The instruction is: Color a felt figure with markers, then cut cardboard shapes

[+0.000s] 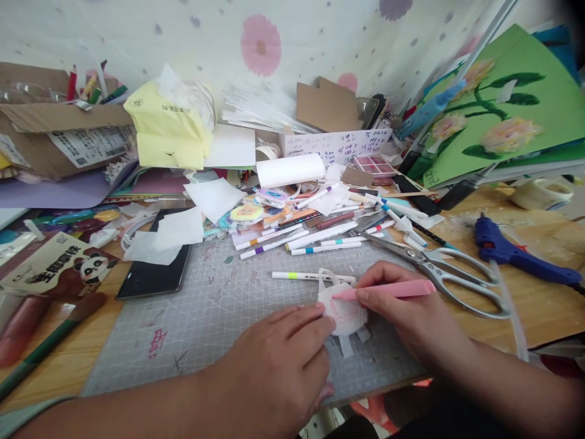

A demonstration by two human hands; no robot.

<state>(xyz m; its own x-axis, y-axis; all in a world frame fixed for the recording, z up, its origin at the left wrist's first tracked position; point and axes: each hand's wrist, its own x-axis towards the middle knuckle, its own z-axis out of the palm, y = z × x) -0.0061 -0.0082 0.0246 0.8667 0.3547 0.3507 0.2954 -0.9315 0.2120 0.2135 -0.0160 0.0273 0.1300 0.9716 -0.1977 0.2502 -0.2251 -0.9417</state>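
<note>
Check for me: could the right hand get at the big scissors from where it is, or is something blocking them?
Probably yes. The scissors lie open on the mat just beyond the right hand, nothing on top of them. But that hand's grip is on a pink pen, so it would have to drop that first.

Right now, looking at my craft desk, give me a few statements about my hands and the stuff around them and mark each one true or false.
1. The right hand holds a pink pen with its tip on the small white piece. True.
2. The left hand is lifted well clear of the cutting mat. False: it rests on the mat, its fingers against the white piece.
3. The scissors lie to the right of the white piece. True.
4. The blue glue gun is in the left hand. False: it lies on the wooden table at the right.
</note>
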